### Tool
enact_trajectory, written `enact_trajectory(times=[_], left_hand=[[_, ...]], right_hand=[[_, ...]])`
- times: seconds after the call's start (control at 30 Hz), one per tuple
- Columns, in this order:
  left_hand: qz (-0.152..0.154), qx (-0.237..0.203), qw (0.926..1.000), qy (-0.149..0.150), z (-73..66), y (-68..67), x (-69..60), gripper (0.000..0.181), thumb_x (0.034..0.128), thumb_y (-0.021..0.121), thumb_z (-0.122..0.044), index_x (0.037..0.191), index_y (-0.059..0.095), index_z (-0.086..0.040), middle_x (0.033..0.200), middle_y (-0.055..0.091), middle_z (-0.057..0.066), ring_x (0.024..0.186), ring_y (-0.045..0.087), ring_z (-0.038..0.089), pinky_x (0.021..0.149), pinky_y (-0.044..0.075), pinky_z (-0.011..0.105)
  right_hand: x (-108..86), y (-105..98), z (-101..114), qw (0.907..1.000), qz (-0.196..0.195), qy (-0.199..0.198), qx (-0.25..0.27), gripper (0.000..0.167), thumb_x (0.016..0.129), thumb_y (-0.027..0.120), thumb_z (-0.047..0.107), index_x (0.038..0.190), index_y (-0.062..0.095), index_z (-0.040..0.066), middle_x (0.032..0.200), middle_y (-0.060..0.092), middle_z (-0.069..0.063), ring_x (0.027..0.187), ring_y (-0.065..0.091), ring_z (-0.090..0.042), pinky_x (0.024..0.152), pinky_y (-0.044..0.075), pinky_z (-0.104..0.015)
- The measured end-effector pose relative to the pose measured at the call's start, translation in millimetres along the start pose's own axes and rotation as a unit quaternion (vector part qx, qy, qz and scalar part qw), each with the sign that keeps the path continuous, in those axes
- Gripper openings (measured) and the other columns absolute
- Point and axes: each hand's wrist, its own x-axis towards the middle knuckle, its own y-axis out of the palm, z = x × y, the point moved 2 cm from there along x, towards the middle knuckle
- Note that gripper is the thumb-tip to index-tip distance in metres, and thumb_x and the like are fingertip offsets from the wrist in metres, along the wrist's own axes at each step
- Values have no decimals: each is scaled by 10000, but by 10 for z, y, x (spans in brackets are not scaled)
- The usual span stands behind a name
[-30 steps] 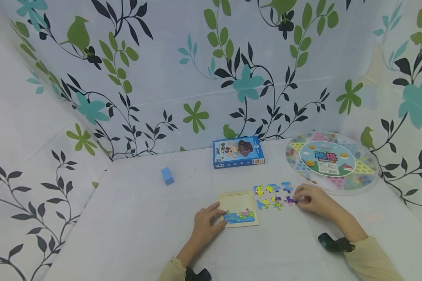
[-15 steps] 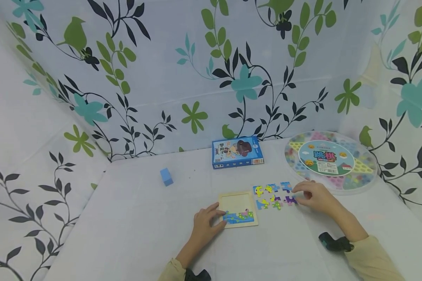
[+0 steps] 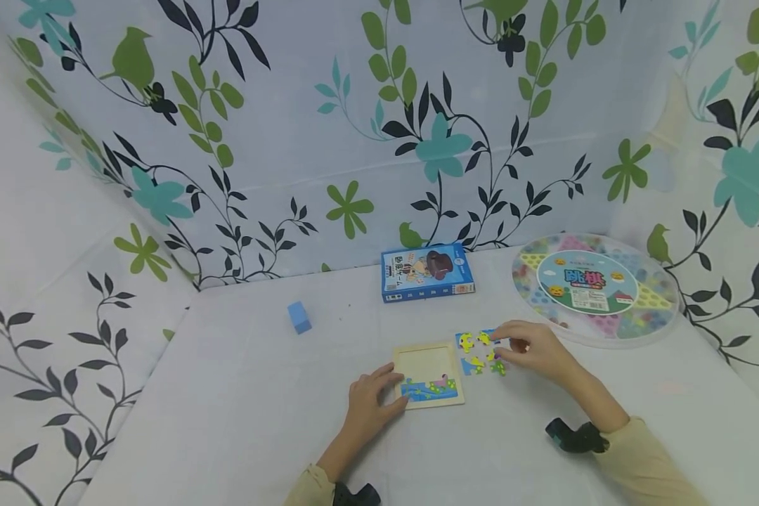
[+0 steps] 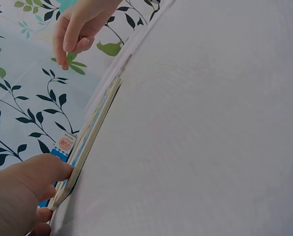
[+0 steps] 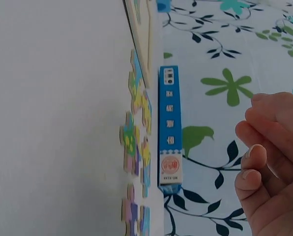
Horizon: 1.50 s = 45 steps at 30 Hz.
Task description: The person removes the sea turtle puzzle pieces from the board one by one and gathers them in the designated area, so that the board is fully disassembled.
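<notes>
Found left hand [image 3: 368, 404] gripping wooden tray [image 3: 422, 361] at eight o'clock; noted right hand [image 3: 540, 350] empty, relaxed, over puzzle pieces [image 3: 466, 343] at two o'clock; judged pieces light, stiff, best edge-pinched.

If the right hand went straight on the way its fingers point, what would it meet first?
Likely the loose puzzle pieces just ahead of the right hand, though it looks raised and might pass over them.

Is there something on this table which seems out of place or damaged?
I see no damage or spill. Only the blue block looks slightly stray: it sits alone, apart from the puzzle tray and loose pieces.
</notes>
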Motion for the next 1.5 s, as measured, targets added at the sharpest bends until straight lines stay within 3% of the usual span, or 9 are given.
enact_trajectory(times=[0.3,0.5,0.7,0.93,1.2,1.5], left_hand=[[159,62,9998,-99,-3,-11,-2,417,718,712,-304,1085,622,-127,1234,525,64,1017,485,244,797,287,455],[268,230,9993,-97,-16,-7,5,489,701,718,-386,1094,621,-111,1227,524,69,1060,473,288,819,293,491],[187,257,9995,33,-36,-2,6,495,708,711,-405,1086,627,-96,1208,532,85,1063,481,303,821,298,513],[140,298,9994,76,-24,5,6,493,706,715,-404,1085,624,-100,1211,530,79,1063,478,297,823,296,515],[-84,557,9977,379,-23,8,4,477,697,716,-401,1057,637,-99,1172,556,85,995,508,287,786,331,492],[-57,362,9990,261,-21,5,5,485,697,718,-396,1068,631,-97,1181,549,85,1030,494,295,808,312,511]], right_hand=[[282,446,252,9967,308,-36,751,144,793,685,119,922,684,57,883,627,-6,599,447,-89,521,383,-212],[406,663,370,9936,195,-388,1041,135,790,676,72,918,675,27,858,627,-81,576,435,-86,501,382,-218],[347,904,358,9957,280,-187,865,116,794,664,67,894,669,8,831,611,-15,536,401,-27,474,370,-208],[278,1111,367,9931,486,229,1042,173,784,669,78,941,651,8,879,618,-56,491,377,-23,459,361,-216],[215,1273,429,9945,872,-233,538,314,750,692,54,1048,598,27,1002,580,-21,527,385,5,496,383,-191],[198,1293,486,9955,950,-23,74,386,708,732,107,1055,603,-5,970,584,-44,551,391,-11,509,381,-184]])
